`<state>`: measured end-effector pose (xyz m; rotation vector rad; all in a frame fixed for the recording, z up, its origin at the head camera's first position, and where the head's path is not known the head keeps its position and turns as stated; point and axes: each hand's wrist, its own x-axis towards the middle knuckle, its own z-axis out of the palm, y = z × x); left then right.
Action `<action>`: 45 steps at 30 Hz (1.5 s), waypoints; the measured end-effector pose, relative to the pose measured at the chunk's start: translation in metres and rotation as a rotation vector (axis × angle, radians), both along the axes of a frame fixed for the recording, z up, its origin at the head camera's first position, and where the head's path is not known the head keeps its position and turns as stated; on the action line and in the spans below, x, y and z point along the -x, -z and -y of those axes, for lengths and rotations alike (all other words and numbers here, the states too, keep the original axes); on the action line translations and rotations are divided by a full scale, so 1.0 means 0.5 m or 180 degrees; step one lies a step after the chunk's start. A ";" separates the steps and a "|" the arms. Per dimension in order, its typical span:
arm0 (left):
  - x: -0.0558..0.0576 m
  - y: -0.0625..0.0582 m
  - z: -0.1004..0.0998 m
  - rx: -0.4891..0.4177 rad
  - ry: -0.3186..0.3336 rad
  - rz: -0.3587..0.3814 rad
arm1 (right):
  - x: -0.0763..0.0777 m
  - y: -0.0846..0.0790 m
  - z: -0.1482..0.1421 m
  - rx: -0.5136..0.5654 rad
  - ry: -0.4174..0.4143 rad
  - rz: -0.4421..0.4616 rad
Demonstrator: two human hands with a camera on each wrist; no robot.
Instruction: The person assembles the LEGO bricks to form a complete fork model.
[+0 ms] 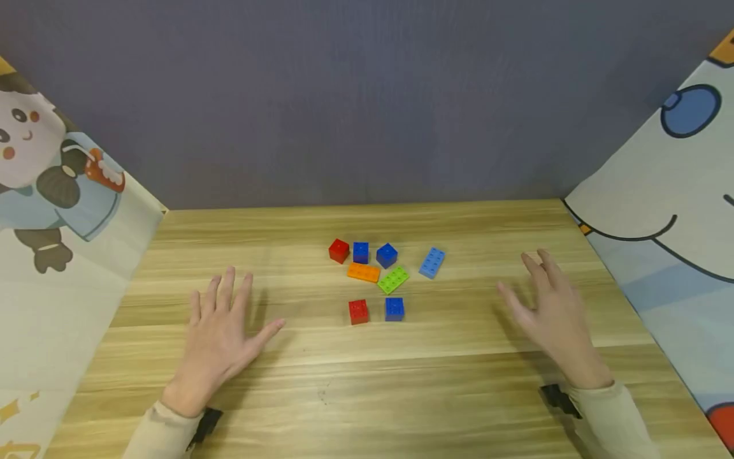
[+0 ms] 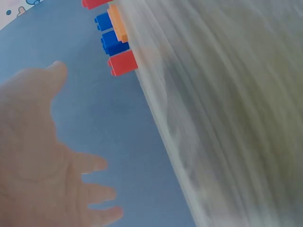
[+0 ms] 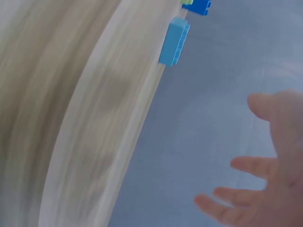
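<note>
My left hand (image 1: pixel 220 341) hovers over the left of the table with its fingers spread and nothing in them. On the other side my right hand (image 1: pixel 553 315) is held above the wood, fingers loosely extended, also holding nothing. Between the hands lie toy building bricks. A red brick (image 1: pixel 339 251), a blue brick (image 1: pixel 360 252) and another blue brick (image 1: pixel 387 255) form the back row. In front of them are an orange brick (image 1: pixel 364 273) and a lime green brick (image 1: pixel 393 280). A light blue brick (image 1: pixel 432 262) lies to the right. Nearest me sit a red brick (image 1: pixel 358 312) and a blue brick (image 1: pixel 394 309).
The wood-grain table (image 1: pixel 344 395) ends at a dark grey wall (image 1: pixel 367 108). Side panels with cartoon prints, the left panel (image 1: pixel 34 306) and the right panel (image 1: pixel 648 185), flank it. A dark wrist strap piece (image 1: pixel 561 400) shows at the right sleeve.
</note>
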<state>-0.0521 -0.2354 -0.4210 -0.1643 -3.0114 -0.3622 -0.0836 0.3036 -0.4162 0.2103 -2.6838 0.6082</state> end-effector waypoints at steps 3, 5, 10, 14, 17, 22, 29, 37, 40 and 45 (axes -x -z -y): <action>0.003 0.000 -0.009 -0.0142 0.0067 -0.0094 | 0.002 -0.002 0.011 0.0370 -0.0128 -0.0290; 0.006 0.002 -0.015 -0.0205 0.0103 -0.0172 | 0.003 -0.003 0.020 0.0541 -0.0180 -0.0359; 0.018 0.008 -0.037 -0.0587 0.0228 -0.0163 | 0.005 -0.003 0.051 0.0988 -0.0328 -0.0304; 0.023 0.010 -0.058 -0.0986 0.0352 0.0024 | 0.004 -0.001 0.079 0.1274 -0.0512 -0.0061; 0.025 0.013 -0.074 -0.1203 0.0426 0.0154 | 0.004 0.002 0.099 0.1277 -0.0624 0.0116; 0.028 0.022 -0.102 -0.1396 0.0547 0.0207 | 0.008 0.007 0.128 0.1291 -0.0785 0.0252; 0.030 0.026 -0.135 -0.1584 0.0613 0.0368 | 0.006 0.020 0.159 0.1300 -0.0940 0.0363; 0.038 0.023 -0.165 -0.1451 0.0697 0.0439 | 0.003 0.020 0.189 0.1262 -0.0974 0.0792; 0.042 0.020 -0.176 -0.1358 0.0737 0.0469 | 0.004 0.023 0.200 0.1268 -0.1056 0.0884; 0.049 0.019 -0.191 -0.1323 0.0749 0.0550 | 0.005 0.032 0.222 0.1248 -0.1176 0.0983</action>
